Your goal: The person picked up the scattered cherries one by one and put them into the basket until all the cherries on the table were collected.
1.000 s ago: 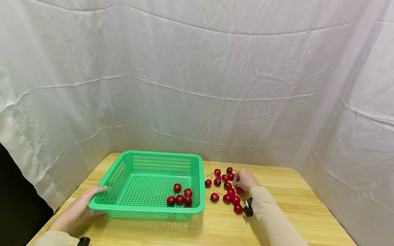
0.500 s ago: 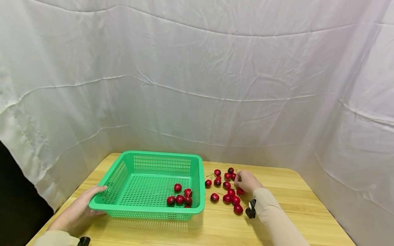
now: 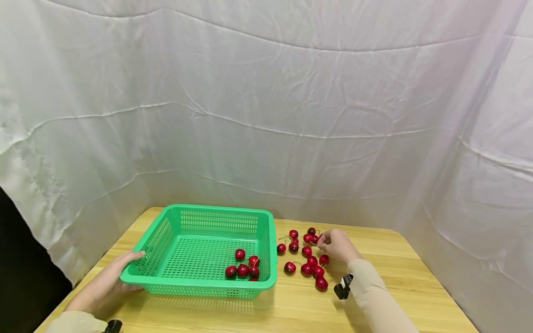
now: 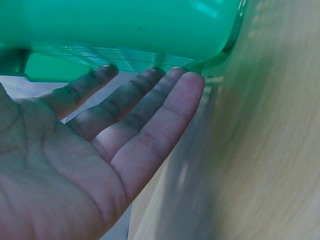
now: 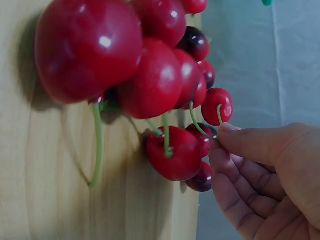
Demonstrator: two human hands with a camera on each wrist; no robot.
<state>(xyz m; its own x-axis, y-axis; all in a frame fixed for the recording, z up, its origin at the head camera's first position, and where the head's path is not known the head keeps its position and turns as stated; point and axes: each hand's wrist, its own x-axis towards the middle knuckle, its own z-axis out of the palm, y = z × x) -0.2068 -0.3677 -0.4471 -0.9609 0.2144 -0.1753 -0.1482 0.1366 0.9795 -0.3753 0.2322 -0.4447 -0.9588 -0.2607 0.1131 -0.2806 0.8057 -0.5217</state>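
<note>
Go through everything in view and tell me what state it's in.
Green basket: upright, mostly bare inside
Cherries in the basket: loose, near its right front corner
Cherries on the table: loose, clustered
Left hand: holding the basket's edge
Right hand: apparently pinching a green stem
White curtain: hanging, creased

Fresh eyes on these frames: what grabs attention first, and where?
The bright green basket on the left of the table, with a few red cherries toward its near right corner and the left grip at its near left corner. Next, the loose cherries scattered just right of it. At their right edge, the right grip seems to pinch a stem.
</note>
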